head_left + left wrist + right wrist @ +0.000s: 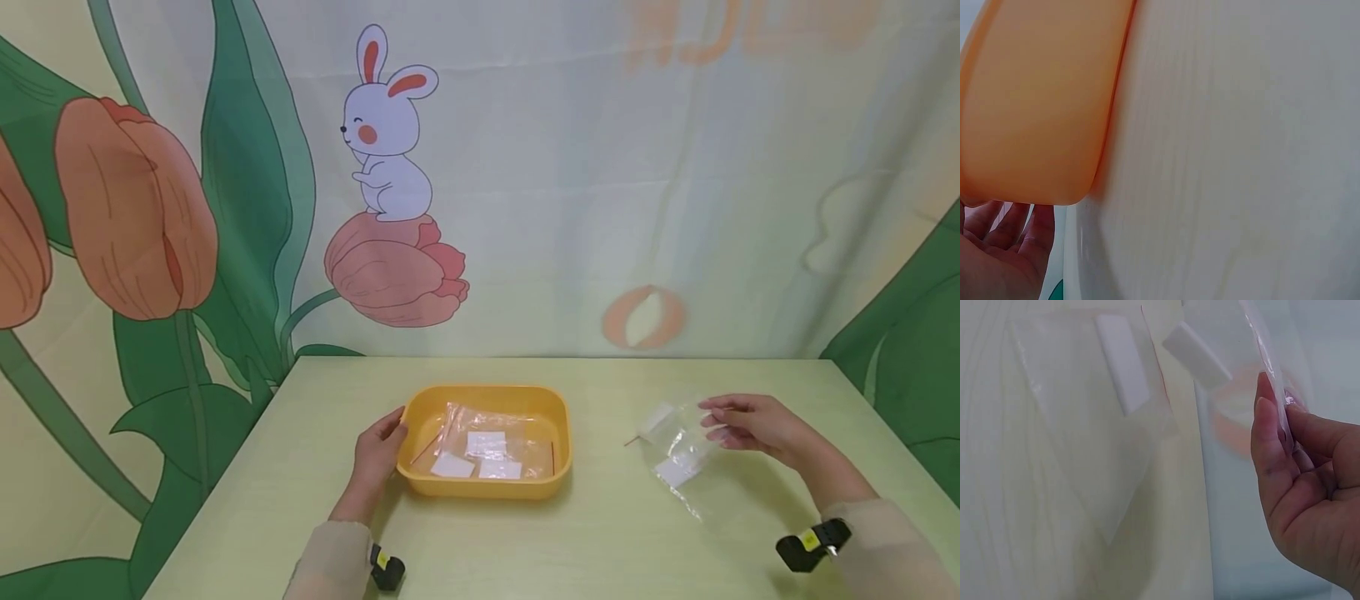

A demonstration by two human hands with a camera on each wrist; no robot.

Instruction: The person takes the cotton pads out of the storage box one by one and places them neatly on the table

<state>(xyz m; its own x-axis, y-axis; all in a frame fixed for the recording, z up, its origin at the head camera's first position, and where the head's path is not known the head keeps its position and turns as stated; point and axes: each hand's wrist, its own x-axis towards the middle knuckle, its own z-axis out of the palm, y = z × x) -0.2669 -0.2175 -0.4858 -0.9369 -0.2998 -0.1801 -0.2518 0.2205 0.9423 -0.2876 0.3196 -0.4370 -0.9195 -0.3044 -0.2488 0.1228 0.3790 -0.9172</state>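
Observation:
A yellow plastic tray (pixel 487 489) stands on the table, and my left hand (pixel 381 450) grips the rim at its left end. From the left wrist view, the fingers of that hand reach the end wall of the tray. Over the right of the table, my right hand (pixel 757 427) pinches a clear plastic bag (pixel 1241 337) between thumb and fingers; a white piece (pixel 1197 355) shows in it. Below and beside it is a second clear bag (pixel 1079 419) with a white piece (pixel 1124 362) and a thin red line along one edge.
Inside the tray lie several clear bags (pixel 517 425) with white pieces (pixel 452 464) and red edges. The pale table (pixel 585 550) ends at the back against a printed cloth (pixel 540 208) with a rabbit and tulips.

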